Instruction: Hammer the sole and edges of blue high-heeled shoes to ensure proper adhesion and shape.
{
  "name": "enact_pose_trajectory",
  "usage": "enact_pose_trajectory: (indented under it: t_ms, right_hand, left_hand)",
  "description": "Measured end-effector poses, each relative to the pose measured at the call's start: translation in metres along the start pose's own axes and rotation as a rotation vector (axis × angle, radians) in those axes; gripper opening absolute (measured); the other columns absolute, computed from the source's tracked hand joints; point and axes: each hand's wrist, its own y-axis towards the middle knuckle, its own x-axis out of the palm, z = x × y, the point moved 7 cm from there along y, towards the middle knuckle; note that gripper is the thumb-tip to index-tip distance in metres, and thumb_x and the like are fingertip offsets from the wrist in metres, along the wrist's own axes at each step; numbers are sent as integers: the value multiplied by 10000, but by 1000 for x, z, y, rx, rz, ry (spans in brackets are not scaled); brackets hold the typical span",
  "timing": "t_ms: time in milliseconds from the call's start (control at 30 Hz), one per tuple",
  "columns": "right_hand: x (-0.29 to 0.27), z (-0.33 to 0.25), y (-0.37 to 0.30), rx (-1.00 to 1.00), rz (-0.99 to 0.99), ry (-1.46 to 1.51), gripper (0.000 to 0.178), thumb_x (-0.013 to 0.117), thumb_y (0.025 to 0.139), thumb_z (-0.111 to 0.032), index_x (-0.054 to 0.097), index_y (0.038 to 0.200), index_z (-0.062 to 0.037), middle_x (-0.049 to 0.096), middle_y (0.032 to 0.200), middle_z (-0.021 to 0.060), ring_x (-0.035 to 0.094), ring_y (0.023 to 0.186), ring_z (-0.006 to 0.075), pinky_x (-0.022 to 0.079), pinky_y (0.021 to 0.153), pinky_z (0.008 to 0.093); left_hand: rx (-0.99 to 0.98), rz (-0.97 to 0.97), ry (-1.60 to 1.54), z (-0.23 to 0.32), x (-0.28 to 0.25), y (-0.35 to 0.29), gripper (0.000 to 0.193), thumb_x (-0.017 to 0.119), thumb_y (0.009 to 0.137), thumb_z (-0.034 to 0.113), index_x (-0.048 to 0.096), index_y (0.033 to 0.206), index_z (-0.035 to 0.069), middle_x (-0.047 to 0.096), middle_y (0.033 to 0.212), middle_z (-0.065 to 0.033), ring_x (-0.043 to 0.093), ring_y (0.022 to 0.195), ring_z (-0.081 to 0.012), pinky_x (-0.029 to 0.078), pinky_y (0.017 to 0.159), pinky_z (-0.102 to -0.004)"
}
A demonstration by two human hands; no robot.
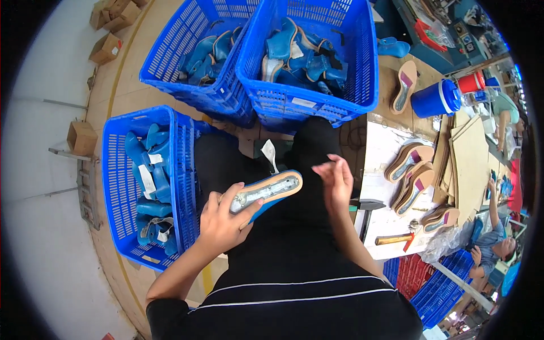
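Note:
My left hand point(222, 218) is closed around a blue shoe last point(262, 211), holding it tilted above my lap. Its underside faces up and carries a tan-edged insole point(292, 182) with a grey middle. A white paper tag point(268, 153) sticks up beyond the far side of the last. Slightly to the right, my right hand point(338, 182) is raised, apart from the last. Its fingers are half bent and slightly blurred, with nothing visible between them.
Blue crates point(177, 187) of blue lasts stand left and ahead. On the right-hand bench point(371, 226) lie stacked insoles point(413, 184), a wooden-handled hammer point(394, 239), cardboard sheets point(470, 150) and a blue jug point(433, 101). Another person point(493, 249) is at far right.

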Motion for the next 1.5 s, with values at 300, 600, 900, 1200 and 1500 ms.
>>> enact_pose_trajectory:
  t_ms: [300,600,900,1200,1500]
  right_hand:
    - [-212,-74,-134,-4,805,-1564,467,827,964,-416,656,1209,-57,690,1077,158,679,974,324,529,884,457]
    - [-234,-22,-155,-26,574,-1623,465,704,1045,-362,592,1148,77,700,957,286,693,859,476,557,792,521]
    - [-153,-23,-119,626,400,-207,240,576,1099,-243,497,897,-139,410,684,-21,405,554,132,369,517,287]
    - [99,-130,-102,-198,-284,-1423,285,741,1058,-291,648,1098,-25,658,694,113,589,582,145,478,579,327]
    - [126,-109,-103,-140,-433,-1518,326,640,1116,-334,676,1207,-23,617,615,172,655,531,347,482,532,422]
  left_hand:
    - [-59,57,-16,14,0,-8,711,955,703,163,745,1370,295,539,1476,-193,593,1005,-356,557,742,-401]
    - [-220,142,-13,31,4,-26,700,928,708,174,747,1376,278,533,1480,-180,590,996,-349,559,752,-404]
    - [-267,178,-39,30,2,-33,680,898,725,167,740,1375,285,534,1482,-166,591,992,-354,563,762,-416]
    - [-268,223,-50,30,-1,-37,525,833,774,138,769,1276,275,582,1448,-137,592,951,-340,568,720,-414]
    - [-231,288,-52,28,-2,-42,490,808,802,148,773,1273,274,613,1437,-140,585,928,-326,546,689,-393]
